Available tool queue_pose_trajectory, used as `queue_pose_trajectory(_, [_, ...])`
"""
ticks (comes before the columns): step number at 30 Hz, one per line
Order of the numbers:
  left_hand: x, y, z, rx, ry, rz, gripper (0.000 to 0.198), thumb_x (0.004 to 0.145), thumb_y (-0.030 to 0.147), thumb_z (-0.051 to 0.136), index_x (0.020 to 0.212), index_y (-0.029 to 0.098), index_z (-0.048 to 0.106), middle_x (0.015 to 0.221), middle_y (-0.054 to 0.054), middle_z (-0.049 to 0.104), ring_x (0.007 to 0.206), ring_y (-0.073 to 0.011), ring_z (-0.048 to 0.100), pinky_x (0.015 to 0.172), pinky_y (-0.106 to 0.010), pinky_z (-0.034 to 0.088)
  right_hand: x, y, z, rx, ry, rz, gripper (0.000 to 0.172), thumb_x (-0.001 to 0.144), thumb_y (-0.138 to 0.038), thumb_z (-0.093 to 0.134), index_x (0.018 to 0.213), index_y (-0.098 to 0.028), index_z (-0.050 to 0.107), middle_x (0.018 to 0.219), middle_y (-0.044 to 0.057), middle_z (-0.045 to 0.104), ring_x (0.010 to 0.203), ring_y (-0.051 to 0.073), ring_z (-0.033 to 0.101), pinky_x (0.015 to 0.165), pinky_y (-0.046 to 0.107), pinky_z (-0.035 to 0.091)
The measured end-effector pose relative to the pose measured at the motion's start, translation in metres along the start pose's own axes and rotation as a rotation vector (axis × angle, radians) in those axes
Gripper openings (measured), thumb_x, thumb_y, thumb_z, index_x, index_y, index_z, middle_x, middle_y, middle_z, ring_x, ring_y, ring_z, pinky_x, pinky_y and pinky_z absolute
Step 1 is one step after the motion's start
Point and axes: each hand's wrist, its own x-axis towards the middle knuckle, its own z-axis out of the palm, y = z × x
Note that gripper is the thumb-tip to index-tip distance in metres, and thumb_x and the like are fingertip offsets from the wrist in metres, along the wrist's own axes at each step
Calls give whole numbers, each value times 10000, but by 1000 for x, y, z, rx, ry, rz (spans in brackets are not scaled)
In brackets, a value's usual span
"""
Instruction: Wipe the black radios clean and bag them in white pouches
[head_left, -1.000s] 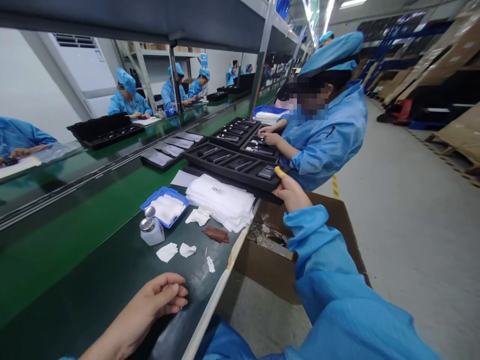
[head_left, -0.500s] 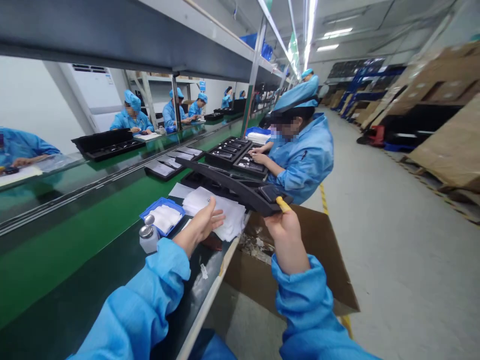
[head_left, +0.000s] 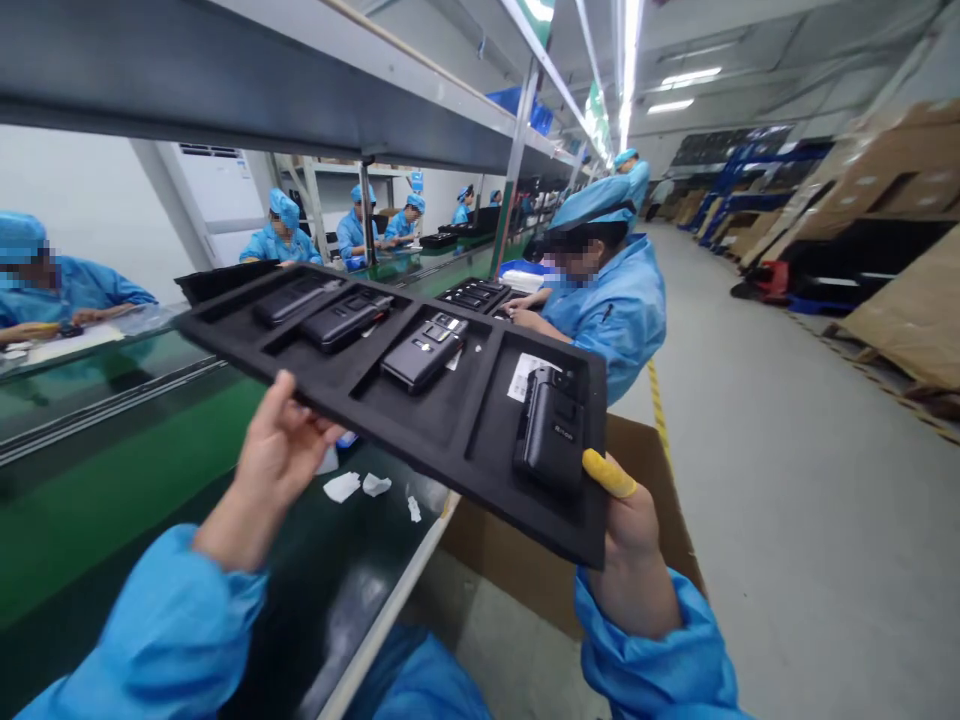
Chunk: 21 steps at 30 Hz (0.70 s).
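Observation:
A long black foam tray [head_left: 427,442], tilted, spans the space in front of me above the bench. Its compartments hold several black handheld devices, among them one at the right end [head_left: 551,430] and one nearer the middle [head_left: 424,355]. White labels show beside some of them. My right hand [head_left: 630,520], with a yellow cot on the thumb, grips the tray's right end; its fingers are hidden underneath. At the near left edge, my left hand [head_left: 281,440] has its thumb up by the rim and its fingers curled under the tray.
White paper scraps [head_left: 343,487] lie on the dark bench beside the green conveyor belt [head_left: 90,520]. A cardboard box [head_left: 652,450] stands below the bench edge at right. Close ahead sits a co-worker in blue [head_left: 611,300], by more black trays [head_left: 474,293]. Other people work across the belt.
The black tray has come nearer and turned so its compartments face me. My left hand has moved from above the white papers to the tray's near edge. The tray now covers those papers.

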Motion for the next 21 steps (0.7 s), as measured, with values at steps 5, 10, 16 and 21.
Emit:
queue_pose_trajectory(5, [-80,41,-98,49,383,134,216,787,90,495,785,204,678,688,37,732,602,-125,668,564,-184,543,-16,28,38,-31,-264,132,447,534,-398,695,967,-300,640,1002,59,716,1047,311,645,913,490,533])
queue_pose_trajectory(10, [-161,25,-205,-22,692,198,212,613,100,625,793,190,690,679,11,734,566,-154,667,505,-192,543,-35,81,99,-82,-625,477,611,523,-370,777,1104,-289,606,1142,62,678,1020,280,660,864,420,555])
queue_pose_trajectory(16, [-226,-14,-281,-107,878,139,134,659,132,645,783,175,672,716,-12,743,643,-178,689,610,-282,589,-42,157,160,-261,-828,700,624,448,-375,848,1008,-262,597,1115,32,693,1072,269,636,872,379,556])
queue_pose_trajectory(21, [-240,-29,-293,-186,893,9,112,720,114,625,801,168,680,811,-27,754,722,-174,703,671,-305,596,-39,195,179,-401,-883,802,586,436,-344,854,955,-257,597,1104,21,699,1131,268,605,909,380,543])
